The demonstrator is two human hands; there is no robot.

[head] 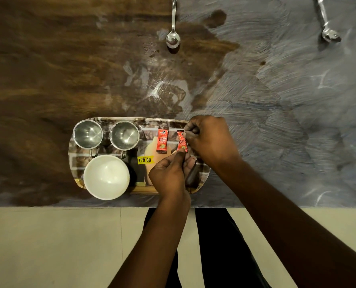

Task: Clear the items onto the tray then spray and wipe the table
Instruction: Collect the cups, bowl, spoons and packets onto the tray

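Observation:
A printed tray (75,163) lies at the table's near edge. On it stand two steel mugs (88,134) (124,135), a white bowl (106,176) and a red sachet (162,141) lying flat. A second red sachet (181,142) is over the tray's right part, pinched at its top by my right hand (210,140) and at its bottom by my left hand (168,173). Two steel spoons lie on the table far from the tray, one (173,39) at top centre, the other (329,34) at top right.
The wooden table (48,69) shows a dark wet stain near the centre spoon and whitish smears across its right half. Its near edge runs just below the tray, with a pale tiled floor and my dark trousers beneath.

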